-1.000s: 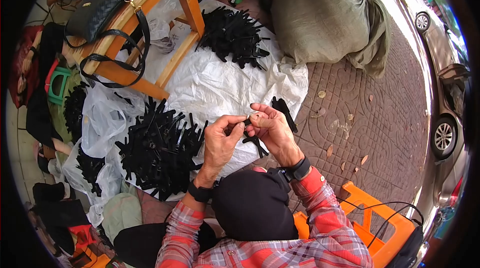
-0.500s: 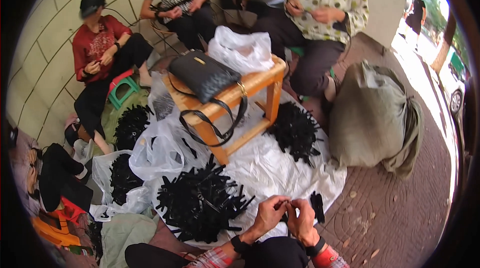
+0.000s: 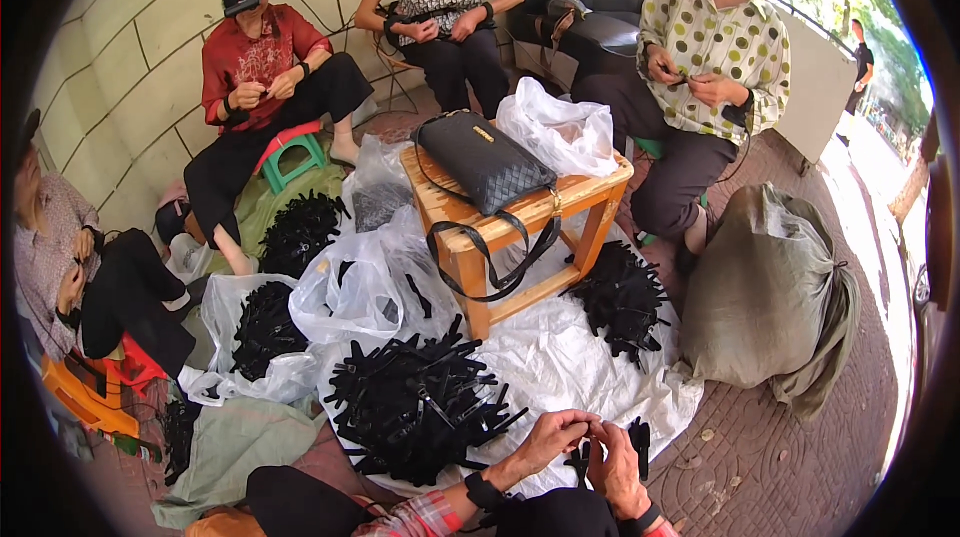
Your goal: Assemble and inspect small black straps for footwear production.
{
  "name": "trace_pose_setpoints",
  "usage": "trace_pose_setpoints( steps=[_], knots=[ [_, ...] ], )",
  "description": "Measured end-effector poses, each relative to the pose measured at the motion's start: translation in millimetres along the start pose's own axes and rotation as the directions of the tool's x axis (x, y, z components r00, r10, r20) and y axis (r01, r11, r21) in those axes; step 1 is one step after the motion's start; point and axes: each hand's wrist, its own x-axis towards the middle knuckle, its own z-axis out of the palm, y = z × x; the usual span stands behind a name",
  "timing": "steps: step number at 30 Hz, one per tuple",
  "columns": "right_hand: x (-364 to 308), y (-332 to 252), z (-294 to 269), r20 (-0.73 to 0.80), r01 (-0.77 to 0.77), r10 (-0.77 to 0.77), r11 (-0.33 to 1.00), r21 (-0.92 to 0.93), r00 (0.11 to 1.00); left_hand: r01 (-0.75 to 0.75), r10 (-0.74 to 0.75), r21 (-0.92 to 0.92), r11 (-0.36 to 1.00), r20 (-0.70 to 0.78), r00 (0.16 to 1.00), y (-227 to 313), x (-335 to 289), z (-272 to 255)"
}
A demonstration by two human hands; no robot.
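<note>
My left hand (image 3: 547, 442) and my right hand (image 3: 617, 472) meet low in the middle of the view, fingertips pinched together. Whatever small piece they grip is too small to make out. Black strips (image 3: 579, 459) show between and below the fingers; whether these are held or lie behind, I cannot tell. Beside my right hand, a few more black strips (image 3: 640, 443) lie at the sheet's edge. Left of my hands rises a large pile of black strips (image 3: 415, 407), some with shiny parts, on the white sheet (image 3: 545, 347).
A wooden stool (image 3: 468, 262) bears a black handbag (image 3: 485, 159) and a white plastic bag (image 3: 560, 127). Another black pile (image 3: 620, 302) lies beside it. A bulging grey-green sack (image 3: 755, 287) stands at right. Several people sit around, working with their hands. Clear plastic bags (image 3: 345, 297) lie at left.
The view has tilted up and swung left, so the surroundings appear lower and farther right. My hands remain pinched together, with the fingers slightly shifted.
</note>
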Motion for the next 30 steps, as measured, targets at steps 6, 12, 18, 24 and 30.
trace_pose_setpoints(
  steps=[6, 12, 18, 24, 30],
  knots=[
    [-8.0, -4.4, -1.1, -0.021, -0.064, 0.068, 0.988, 0.138, 0.997, -0.101, 0.108, 0.054, 0.993, -0.174, 0.979, -0.9, -1.0, 13.4],
    [13.2, -0.1, -8.9, 0.198, -0.292, 0.239, 0.903, 0.314, 0.951, -0.142, 0.206, 0.354, 0.924, -0.15, 0.967, 13.2, -12.6, 4.1],
    [16.9, 17.6, -36.0, 0.457, -0.531, 0.307, 0.67, 0.519, 0.835, -0.296, 0.307, 0.56, 0.774, 0.076, 0.949, 16.8, -6.0, 11.1],
    [23.2, 17.4, -53.7, 0.6, -0.729, 0.418, 0.324, 0.602, 0.682, -0.269, 0.272, 0.494, 0.827, 0.068, 0.96, 29.1, -5.6, 31.0],
    [16.0, 15.6, -47.7, 0.599, -0.715, 0.403, 0.269, 0.645, 0.692, -0.042, 0.018, 0.288, 0.957, 0.087, 0.996, 28.3, -7.0, 13.1]
  ],
)
